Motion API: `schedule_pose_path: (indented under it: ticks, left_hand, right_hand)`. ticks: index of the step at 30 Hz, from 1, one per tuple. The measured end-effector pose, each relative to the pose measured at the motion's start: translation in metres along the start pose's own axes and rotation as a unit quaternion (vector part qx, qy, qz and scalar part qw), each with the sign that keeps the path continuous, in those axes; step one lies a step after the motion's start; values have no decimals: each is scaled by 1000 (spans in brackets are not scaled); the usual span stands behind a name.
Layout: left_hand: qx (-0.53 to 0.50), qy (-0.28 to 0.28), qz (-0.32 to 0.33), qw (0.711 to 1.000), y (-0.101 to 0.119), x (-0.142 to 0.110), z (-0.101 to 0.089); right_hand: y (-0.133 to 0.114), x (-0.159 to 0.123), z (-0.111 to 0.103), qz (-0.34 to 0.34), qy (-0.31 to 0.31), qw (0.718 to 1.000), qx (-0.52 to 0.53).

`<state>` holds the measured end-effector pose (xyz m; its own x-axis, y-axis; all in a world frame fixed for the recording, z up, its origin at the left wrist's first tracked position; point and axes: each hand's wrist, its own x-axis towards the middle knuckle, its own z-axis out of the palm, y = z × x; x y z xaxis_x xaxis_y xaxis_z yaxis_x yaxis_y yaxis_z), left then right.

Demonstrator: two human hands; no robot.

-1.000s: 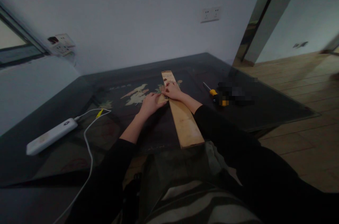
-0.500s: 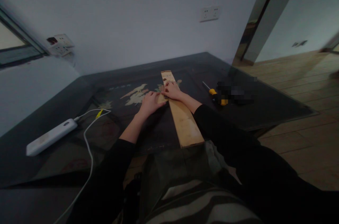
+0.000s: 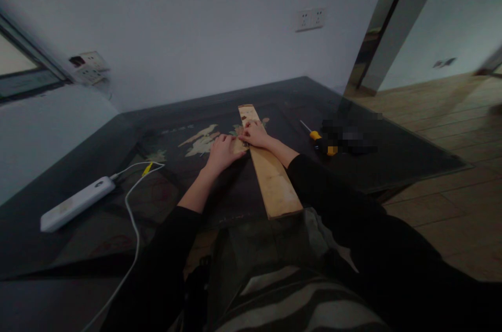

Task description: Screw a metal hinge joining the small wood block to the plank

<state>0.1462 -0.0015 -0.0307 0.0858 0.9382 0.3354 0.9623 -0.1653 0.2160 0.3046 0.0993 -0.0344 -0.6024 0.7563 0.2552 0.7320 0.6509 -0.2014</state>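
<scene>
- I see the white power bank [image 3: 78,204] on the dark table [image 3: 314,94], its cable [image 3: 133,222] crossing the near edge.
- Left hand [image 3: 223,153]: fingers bent at a small wooden piece [image 3: 240,147]; I cannot tell the grip.
- Wooden board [image 3: 276,183]: under the right hand [image 3: 254,134], near end at the table edge; curled fingertips, grip unclear.
- Screwdriver [image 3: 315,135]: right of the board, tabletop between.

Board [image 3: 276,183] — partly hidden; cable [image 3: 135,227] — cropped.

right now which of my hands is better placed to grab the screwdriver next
Right, I'd say: the right hand, over the wooden board, is nearer the screwdriver; the left hand is farther left.
</scene>
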Motion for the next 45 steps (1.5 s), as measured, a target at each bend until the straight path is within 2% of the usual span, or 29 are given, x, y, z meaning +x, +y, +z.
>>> schedule_pose_path:
  ticks: [2,7,13,20,24,27,30,37,45]
  left_hand:
    - [0,-8,-12,1000,0,0,0]
    - [-40,-73,-20,996,-3,3,0]
    - [-23,-38,-9,999,-4,2,1]
    - [-30,-66,-18,997,-4,2,1]
    - [-8,-23,-14,1000,0,-2,-1]
    - [4,-10,-24,1000,5,-5,-2]
    - [7,-21,-30,999,7,-5,-3]
    - [-28,-91,-25,995,0,2,-2]
    - [8,-28,-18,999,-1,0,3]
  right_hand:
    - [-1,-1,-1,4,2,1000,-1]
    - [-1,-3,-1,21,5,1000,1]
    - [1,0,2,5,1,1000,5]
    - [0,-3,1,30,4,1000,6]
    - [-3,-5,-3,24,2,1000,5]
    - [-5,-6,-5,20,1,1000,2]
    - [-6,-6,-6,28,1,1000,2]
    - [-4,-7,-4,41,1,999,20]
    - [-2,-3,-2,20,0,1000,14]
